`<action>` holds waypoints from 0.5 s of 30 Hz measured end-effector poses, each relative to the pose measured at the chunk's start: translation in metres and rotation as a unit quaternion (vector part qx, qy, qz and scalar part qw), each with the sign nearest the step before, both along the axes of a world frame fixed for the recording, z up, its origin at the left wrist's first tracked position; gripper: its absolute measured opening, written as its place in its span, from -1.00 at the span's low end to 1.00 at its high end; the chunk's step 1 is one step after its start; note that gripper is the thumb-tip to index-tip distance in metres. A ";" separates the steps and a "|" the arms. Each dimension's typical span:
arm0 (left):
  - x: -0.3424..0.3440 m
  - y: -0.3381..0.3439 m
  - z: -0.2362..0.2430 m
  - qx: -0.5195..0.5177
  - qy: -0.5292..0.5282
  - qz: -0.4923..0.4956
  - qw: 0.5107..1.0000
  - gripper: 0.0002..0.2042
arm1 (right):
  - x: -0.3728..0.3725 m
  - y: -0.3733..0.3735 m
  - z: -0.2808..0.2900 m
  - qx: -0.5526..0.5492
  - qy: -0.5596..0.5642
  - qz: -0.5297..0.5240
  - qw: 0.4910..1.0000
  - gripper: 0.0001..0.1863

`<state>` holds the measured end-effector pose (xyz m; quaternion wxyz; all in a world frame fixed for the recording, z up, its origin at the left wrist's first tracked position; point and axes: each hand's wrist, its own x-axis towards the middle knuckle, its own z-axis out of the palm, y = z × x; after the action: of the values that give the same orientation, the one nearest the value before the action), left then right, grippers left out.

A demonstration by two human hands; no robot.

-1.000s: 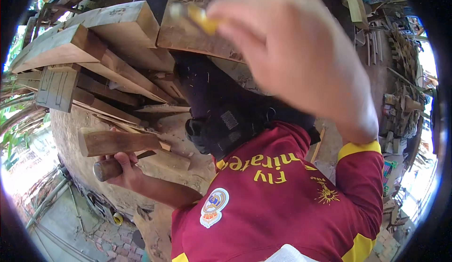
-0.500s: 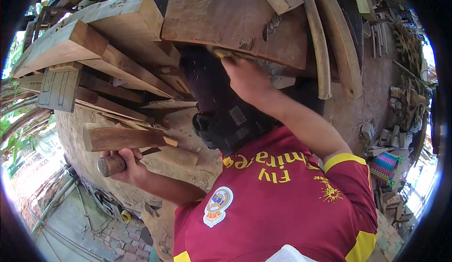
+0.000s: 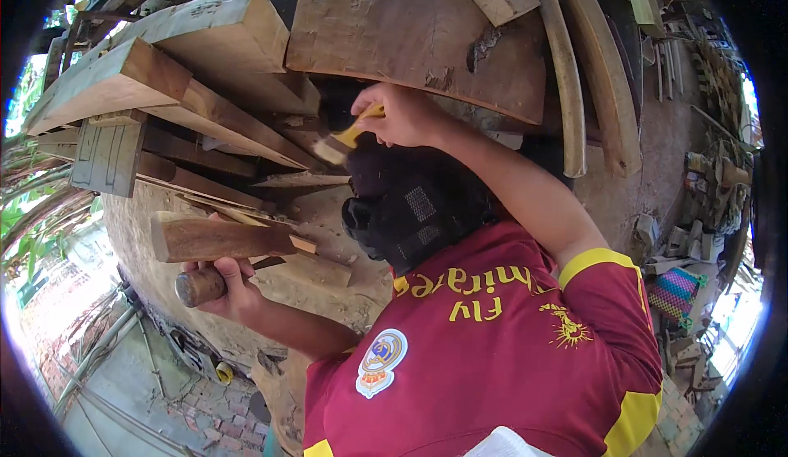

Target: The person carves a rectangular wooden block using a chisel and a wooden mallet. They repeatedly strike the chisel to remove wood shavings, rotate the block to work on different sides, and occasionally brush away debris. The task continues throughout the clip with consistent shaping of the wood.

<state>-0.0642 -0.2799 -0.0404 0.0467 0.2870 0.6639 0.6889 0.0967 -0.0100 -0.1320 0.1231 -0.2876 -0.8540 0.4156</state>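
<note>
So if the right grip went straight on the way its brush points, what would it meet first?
The right grip, brush leading, would probably meet the timber just ahead on the left; depth is unclear, so it might pass above.

Daylight glares white along both sides of the fisheye-curved view.

Passage: over the tan surface, between your left hand and right hand. Obstacles: broad slab just beyond the right hand; stacked beams ahead of the left. Room under the slab's edge: too dark to judge.
</note>
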 end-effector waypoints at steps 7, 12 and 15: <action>0.005 0.012 0.006 0.013 0.001 -0.018 1.000 -0.48 | -0.004 0.001 0.004 -0.016 0.004 0.045 0.999 -0.82; 0.006 0.014 0.009 0.010 0.014 -0.017 1.000 -0.50 | -0.001 -0.003 0.020 0.276 0.037 -0.065 0.958 -0.85; 0.005 0.014 0.012 0.003 0.011 -0.019 1.000 -0.49 | 0.025 -0.006 0.033 -0.028 -0.009 0.038 0.999 -0.87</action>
<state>-0.0587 -0.2661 -0.0287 0.0514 0.3069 0.6567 0.6870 0.1220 -0.0162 -0.0986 0.0917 -0.2614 -0.8537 0.4410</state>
